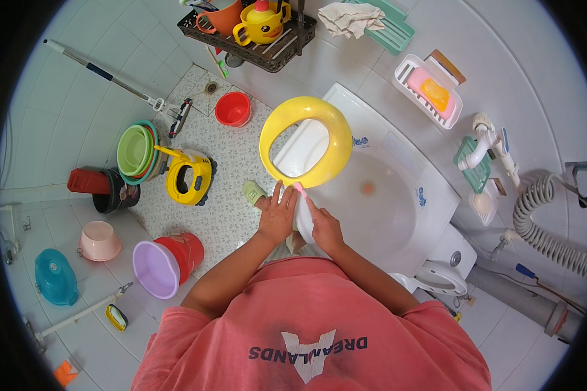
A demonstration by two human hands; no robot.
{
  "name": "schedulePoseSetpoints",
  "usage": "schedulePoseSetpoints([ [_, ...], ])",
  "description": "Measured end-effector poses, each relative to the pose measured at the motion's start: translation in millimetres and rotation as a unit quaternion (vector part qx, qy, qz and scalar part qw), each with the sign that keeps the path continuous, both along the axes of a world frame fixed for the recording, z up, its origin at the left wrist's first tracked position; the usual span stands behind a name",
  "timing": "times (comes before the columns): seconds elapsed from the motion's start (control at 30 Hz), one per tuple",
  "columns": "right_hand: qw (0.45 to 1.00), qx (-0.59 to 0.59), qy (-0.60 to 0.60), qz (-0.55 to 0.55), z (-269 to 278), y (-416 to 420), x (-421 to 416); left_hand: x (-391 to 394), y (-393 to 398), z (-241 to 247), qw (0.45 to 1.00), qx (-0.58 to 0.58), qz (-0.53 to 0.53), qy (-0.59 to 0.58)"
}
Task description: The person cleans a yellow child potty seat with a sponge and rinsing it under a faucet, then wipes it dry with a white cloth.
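Note:
In the head view a yellow plastic ring-shaped seat (339,127) rests at the left edge of a white bathtub (396,205), over its rim. My left hand (278,210) lies at the seat's near edge, fingers stretched forward and touching or almost touching it. My right hand (327,227) has its index finger extended to a small pink object (300,188) at the same edge. Whether the fingers grip the pink object, I cannot tell. Part of the pink object is hidden by the fingers and the seat.
Left on the patterned floor stand a yellow potty chair (203,178), a red bucket (188,249) with a purple basin (154,269), stacked basins (133,149) and a small red basin (233,108). A squeegee mop (127,88) leans behind. A toilet (440,278) is at the right.

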State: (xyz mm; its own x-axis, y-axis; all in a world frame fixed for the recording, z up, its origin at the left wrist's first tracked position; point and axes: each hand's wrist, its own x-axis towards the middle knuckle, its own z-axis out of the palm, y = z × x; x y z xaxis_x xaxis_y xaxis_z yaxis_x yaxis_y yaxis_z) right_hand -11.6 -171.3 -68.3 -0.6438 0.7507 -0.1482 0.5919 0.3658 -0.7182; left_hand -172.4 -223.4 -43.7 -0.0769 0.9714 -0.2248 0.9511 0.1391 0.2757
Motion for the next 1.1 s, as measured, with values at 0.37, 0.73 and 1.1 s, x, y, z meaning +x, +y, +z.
schedulePoseSetpoints([
  [0.37, 0.996, 0.026, -0.080, -0.034, -2, 14, 13, 0, 0, -3, 1.000, 0.000, -0.004, 0.013],
  [0.73, 0.988, 0.100, -0.102, -0.067, -8, 45, 20, 0, 0, 0, 1.000, -0.015, -0.003, 0.014],
  [1.1, 0.999, 0.002, -0.031, -0.012, 11, 8, -1, -1, -1, -4, 1.000, 0.013, -0.001, 0.002],
])
